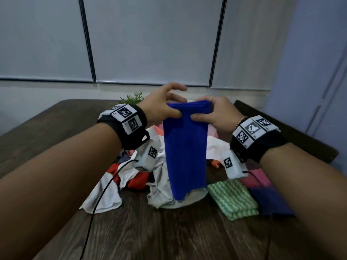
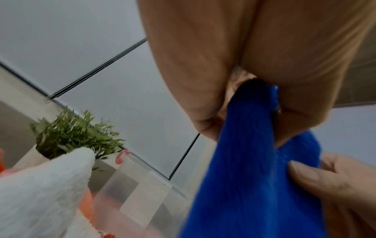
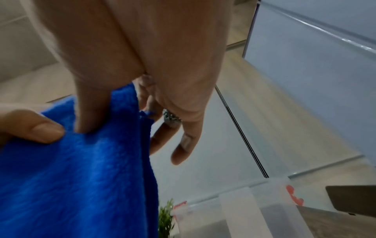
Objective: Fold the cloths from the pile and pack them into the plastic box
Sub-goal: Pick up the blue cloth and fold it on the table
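A blue cloth (image 1: 185, 151), folded into a long strip, hangs in the air above the pile of cloths (image 1: 159, 177). My left hand (image 1: 165, 107) pinches its top left corner between thumb and fingers, and my right hand (image 1: 208, 111) pinches the top right. In the left wrist view the blue cloth (image 2: 244, 177) runs down from my left hand's pinch. In the right wrist view my thumb presses the blue cloth (image 3: 81, 169). The clear plastic box (image 3: 244, 212) with red clips stands on the table behind the pile, hidden by the cloth in the head view.
Folded cloths lie at the right on the dark wooden table (image 1: 150, 231): a green striped one (image 1: 234, 197), a dark blue one (image 1: 272, 201) and a pink one (image 1: 259, 177). A small green plant (image 1: 133, 97) stands at the back. A dark chair back (image 1: 281, 128) is at the right.
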